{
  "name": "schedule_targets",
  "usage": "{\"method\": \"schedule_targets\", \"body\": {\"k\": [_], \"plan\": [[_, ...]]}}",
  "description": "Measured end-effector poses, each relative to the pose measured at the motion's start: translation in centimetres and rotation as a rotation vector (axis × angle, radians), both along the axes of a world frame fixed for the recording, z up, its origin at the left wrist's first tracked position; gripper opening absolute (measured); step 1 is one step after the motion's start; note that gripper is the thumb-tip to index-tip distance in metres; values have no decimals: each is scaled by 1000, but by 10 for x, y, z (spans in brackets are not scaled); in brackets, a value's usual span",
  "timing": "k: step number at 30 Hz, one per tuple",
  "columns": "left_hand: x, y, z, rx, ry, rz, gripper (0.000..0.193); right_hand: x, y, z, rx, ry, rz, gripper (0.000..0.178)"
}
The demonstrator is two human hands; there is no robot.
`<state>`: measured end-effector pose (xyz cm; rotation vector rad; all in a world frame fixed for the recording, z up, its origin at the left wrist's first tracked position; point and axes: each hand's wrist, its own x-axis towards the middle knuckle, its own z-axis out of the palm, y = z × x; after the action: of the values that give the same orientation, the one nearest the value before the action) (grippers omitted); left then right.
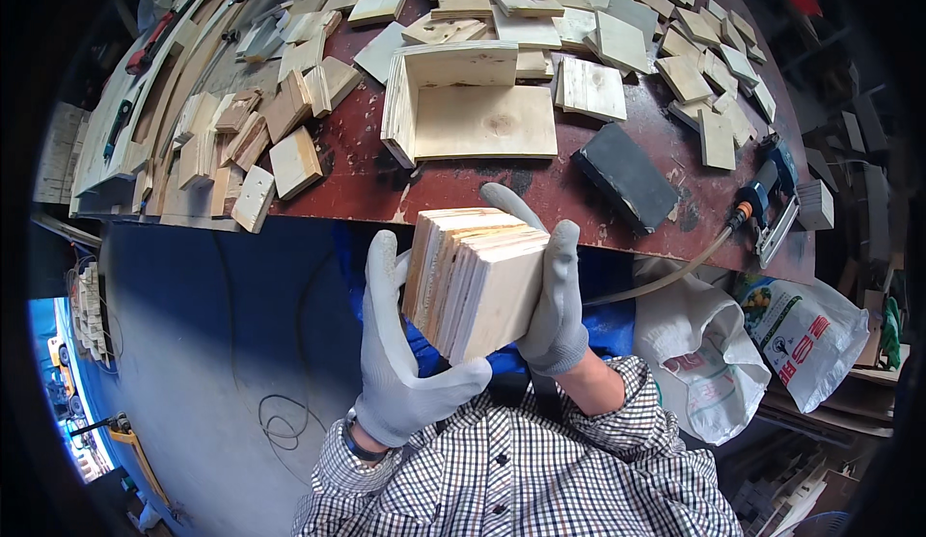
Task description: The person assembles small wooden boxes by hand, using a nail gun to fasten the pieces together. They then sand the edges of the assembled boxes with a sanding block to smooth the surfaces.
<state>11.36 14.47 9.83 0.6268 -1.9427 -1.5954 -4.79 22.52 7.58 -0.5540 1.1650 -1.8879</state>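
Grip snug around the wood stack (487, 281), left hand (397, 383) and right hand (559, 310) flanking it, before the tabletop (439, 193); looks stiff, probably hefty, pieces could slide, so press the outer faces!

Black-and-white checked shirt (500, 474), pale grey gloves (403, 392), dark wristband (361, 443).

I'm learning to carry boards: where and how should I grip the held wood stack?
Best, probably, on its two outermost broad faces, palms coming from left and right, pressing inward: the wood stack is several thin pieces lined up side by side, so squeezing across them should limit slipping.
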Motion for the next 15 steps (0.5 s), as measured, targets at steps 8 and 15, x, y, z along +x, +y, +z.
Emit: {"method": "schedule_targets", "body": {"k": [8, 15], "plan": [[-17, 15, -20, -149, 16, -15, 157, -7, 2, -3, -476, -776, 161, 94], [-36, 31, -16, 313, 130, 265, 114, 4, -2, 0, 85, -19, -152, 76]]}}
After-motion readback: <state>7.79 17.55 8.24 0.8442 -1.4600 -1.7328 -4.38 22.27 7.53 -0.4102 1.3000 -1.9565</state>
